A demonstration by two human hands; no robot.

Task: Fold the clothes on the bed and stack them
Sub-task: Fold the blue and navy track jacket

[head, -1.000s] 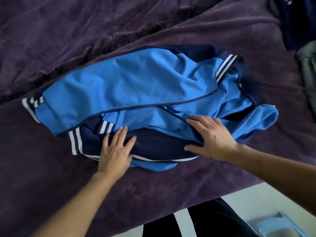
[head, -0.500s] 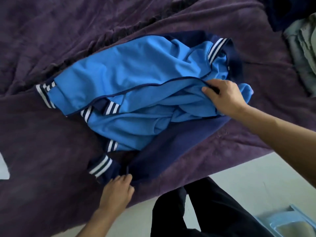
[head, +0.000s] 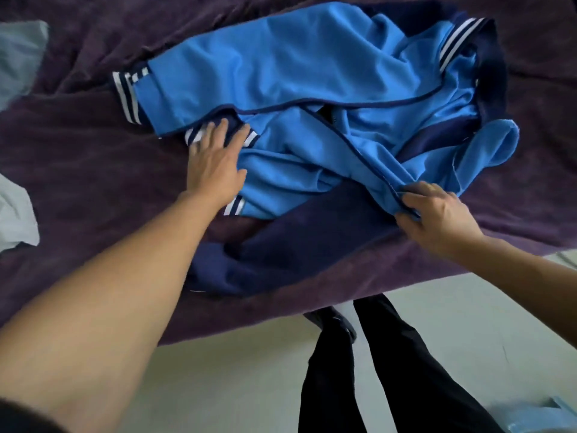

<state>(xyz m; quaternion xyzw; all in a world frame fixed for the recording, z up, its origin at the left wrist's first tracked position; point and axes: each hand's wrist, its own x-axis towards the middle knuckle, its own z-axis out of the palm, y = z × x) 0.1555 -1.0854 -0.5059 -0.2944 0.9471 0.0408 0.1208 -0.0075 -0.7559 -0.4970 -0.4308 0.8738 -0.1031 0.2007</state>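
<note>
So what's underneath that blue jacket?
The purple blanket shows all round the blue jacket, and dark navy cloth sticks out from under its near edge. Whatever lies beneath the middle is covered.

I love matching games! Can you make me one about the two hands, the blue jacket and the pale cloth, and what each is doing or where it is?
Things:
1. left hand
2. right hand
3. blue jacket
4. pale cloth

States:
A. pinches the jacket's edge
B. at the picture's left edge
C. lies flat on the jacket, fingers straight
D. crumpled on the purple blanket

Pairs: 1-C, 2-A, 3-D, 4-B
</note>
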